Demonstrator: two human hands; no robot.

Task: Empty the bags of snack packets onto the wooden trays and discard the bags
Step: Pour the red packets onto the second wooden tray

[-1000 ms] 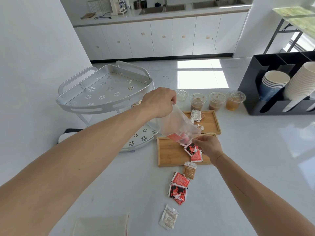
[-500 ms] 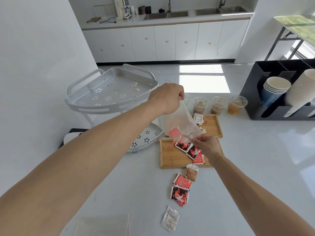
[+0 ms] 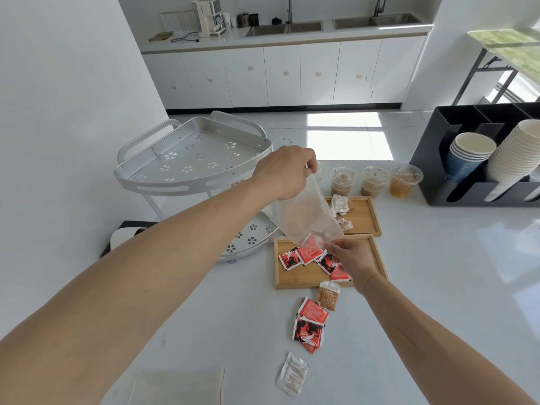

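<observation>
Head-camera view: red packets (image 3: 304,256) have spilled further across the near wooden tray (image 3: 295,280) than a second ago. Left hand (image 3: 287,171) pinches the upended clear bag's (image 3: 306,219) top; right hand (image 3: 352,258) grips its mouth. One packet remains inside; others lie on the counter (image 3: 438,258).

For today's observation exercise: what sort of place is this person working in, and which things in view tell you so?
Probably an office pantry or break room: a counter with sinks, stacked paper cups in a black organiser, and lidded drinks.
</observation>
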